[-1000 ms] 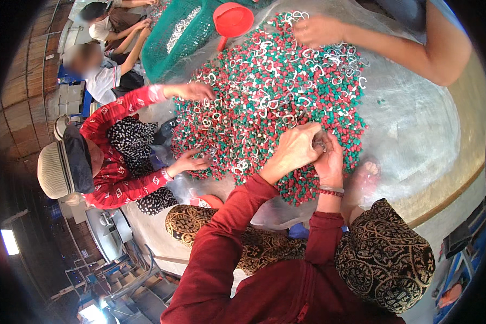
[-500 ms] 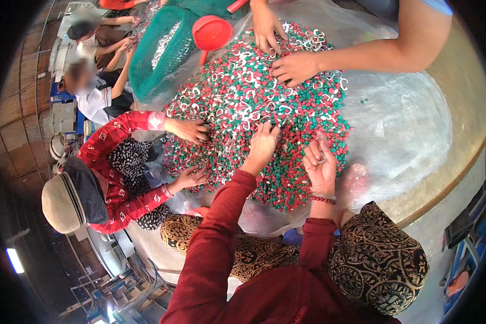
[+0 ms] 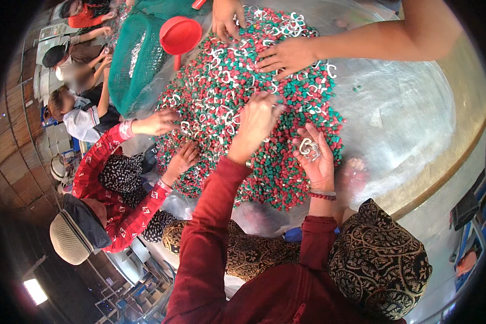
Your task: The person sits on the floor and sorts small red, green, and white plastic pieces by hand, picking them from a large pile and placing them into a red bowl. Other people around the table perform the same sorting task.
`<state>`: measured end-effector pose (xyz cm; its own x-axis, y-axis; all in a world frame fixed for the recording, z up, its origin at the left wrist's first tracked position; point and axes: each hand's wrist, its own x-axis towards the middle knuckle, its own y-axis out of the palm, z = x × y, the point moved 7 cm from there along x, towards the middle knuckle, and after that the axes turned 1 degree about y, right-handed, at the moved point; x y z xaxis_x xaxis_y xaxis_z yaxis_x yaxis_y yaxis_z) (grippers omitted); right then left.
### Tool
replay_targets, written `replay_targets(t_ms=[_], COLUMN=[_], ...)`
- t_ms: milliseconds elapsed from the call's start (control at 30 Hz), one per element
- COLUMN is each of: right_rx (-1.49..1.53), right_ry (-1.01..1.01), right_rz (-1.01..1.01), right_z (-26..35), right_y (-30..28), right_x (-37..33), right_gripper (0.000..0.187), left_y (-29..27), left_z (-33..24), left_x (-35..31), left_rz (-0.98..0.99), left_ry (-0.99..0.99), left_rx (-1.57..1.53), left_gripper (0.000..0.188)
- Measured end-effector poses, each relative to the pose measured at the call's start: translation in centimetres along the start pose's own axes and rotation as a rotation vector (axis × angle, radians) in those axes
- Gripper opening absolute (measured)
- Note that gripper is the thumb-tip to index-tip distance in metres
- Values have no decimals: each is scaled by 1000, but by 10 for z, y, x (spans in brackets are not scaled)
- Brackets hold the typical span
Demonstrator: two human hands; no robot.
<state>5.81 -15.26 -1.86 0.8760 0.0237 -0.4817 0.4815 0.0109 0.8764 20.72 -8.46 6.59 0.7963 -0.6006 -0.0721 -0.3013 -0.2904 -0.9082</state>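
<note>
A wide heap of small red and green pieces (image 3: 275, 178), with white curved plastic pieces (image 3: 229, 121) scattered through it, lies before me. My left hand (image 3: 255, 125) is over the middle of the heap, fingers curled in and slightly blurred; what they pinch, if anything, is hidden. At the heap's right edge my right hand (image 3: 318, 162) is turned palm up. Several white curved pieces (image 3: 308, 148) rest in it, held by the half-curled fingers.
A co-worker's hands (image 3: 286, 56) work at the far side; another person in a red patterned sleeve (image 3: 100, 156) reaches in from the left. A red scoop (image 3: 180, 35) and green mesh basket (image 3: 129, 65) stand far left. Clear plastic sheeting (image 3: 394, 113) spreads right.
My left hand has lifted and curled further. My right hand has opened somewhat, showing the white pieces in its palm. The left co-worker's upper hand has drawn back; the view has shifted.
</note>
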Motion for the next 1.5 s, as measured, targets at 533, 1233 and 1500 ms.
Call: replay_targets(t_ms=[533,1233,1500], right_rx=[131,166,76], right_ry=[-163,-294,-276], right_rz=[-273,-306,-366], right_z=[18,61,58], right_y=[-62,-57,-44], right_x=[-1,-6,2], right_gripper=[30,22,20], left_y=[19,60,106], left_z=[-33,51,-17], left_x=[-35,23,17], left_rz=[225,81,80], left_ry=[-90,298,182], left_rx=[-313,310,78], left_gripper=[16,22,41])
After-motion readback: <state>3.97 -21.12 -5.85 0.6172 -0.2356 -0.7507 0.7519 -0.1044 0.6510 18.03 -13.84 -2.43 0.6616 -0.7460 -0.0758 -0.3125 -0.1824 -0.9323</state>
